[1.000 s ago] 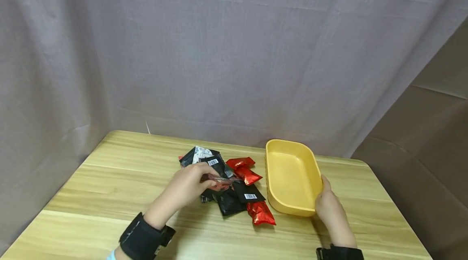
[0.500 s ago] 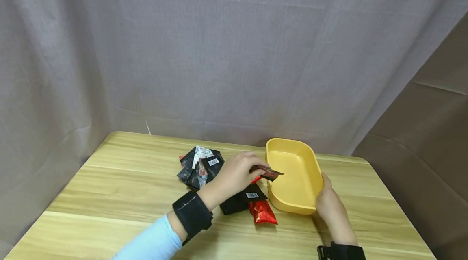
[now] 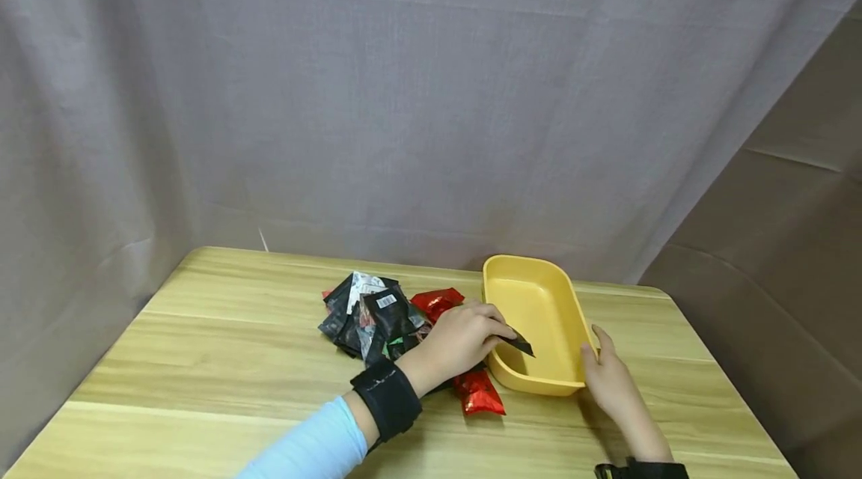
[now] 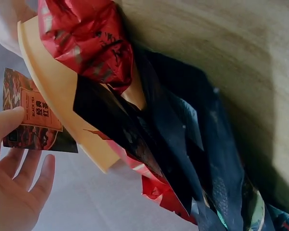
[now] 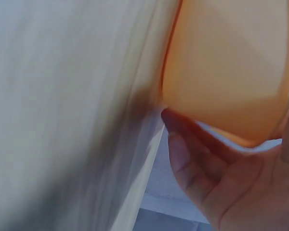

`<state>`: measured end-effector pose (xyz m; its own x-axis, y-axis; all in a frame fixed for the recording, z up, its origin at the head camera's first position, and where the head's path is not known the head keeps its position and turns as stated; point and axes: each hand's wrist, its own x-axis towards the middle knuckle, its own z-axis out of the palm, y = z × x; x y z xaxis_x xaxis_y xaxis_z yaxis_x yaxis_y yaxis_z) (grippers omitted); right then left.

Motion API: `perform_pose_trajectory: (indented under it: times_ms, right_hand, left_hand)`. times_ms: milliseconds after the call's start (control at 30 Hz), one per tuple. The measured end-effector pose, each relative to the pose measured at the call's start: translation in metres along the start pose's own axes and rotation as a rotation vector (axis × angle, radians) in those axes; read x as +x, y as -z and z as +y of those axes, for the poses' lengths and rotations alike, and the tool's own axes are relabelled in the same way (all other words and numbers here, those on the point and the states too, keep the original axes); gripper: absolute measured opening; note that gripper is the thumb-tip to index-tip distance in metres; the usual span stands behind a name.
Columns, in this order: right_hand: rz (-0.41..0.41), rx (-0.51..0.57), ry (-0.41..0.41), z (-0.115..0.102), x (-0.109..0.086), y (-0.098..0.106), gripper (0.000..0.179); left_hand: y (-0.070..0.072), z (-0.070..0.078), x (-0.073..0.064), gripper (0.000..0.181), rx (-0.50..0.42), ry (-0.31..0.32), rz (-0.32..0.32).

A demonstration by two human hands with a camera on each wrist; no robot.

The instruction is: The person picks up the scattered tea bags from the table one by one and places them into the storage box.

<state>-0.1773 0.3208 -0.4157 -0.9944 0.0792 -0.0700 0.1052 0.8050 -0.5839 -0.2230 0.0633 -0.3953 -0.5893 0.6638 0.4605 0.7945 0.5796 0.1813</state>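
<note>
My left hand point(image 3: 465, 338) pinches a small tea packet point(image 3: 517, 344) between thumb and fingers, over the left rim of a yellow plastic tray point(image 3: 572, 314). In the left wrist view the packet point(image 4: 36, 113) is dark with an orange label reading "BLACK TEA". My right hand point(image 3: 613, 378) holds the tray's right side; in the right wrist view its fingertips point(image 5: 178, 149) lie against the outer wall. Left of the tray lies a pile of black packets point(image 3: 387, 310), partly hidden by my left hand and wrist.
Red foil packets point(image 3: 438, 302) lie behind my left hand, and another red packet point(image 3: 480, 394) lies near the tray's front left corner. The wooden table point(image 3: 222, 359) meets a grey curtain point(image 3: 404, 127) at the back.
From the pile, my left hand has carried the tea packet right to the tray and tilted it downward over the inside. My right hand stays at the tray's right side, its fingers slightly shifted.
</note>
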Motion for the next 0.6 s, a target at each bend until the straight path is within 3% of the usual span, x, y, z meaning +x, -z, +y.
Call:
perform_pose_trajectory:
  times_ms: [167,400,600]
  right_hand:
    - [-0.014,-0.037,0.039,0.003,-0.005,0.000,0.057]
    - [-0.029,-0.102,0.020,0.001,-0.003,-0.001,0.055]
    - [-0.033,-0.106,-0.002,-0.002,-0.002,-0.002,0.052]
  left_hand:
    - [-0.005,0.002,0.005,0.021,0.002,-0.033,-0.011]
    - [-0.017,0.006,0.013,0.023,0.088,-0.120,-0.100]
    - [-0.021,0.000,0.006,0.029,0.130,-0.130,-0.183]
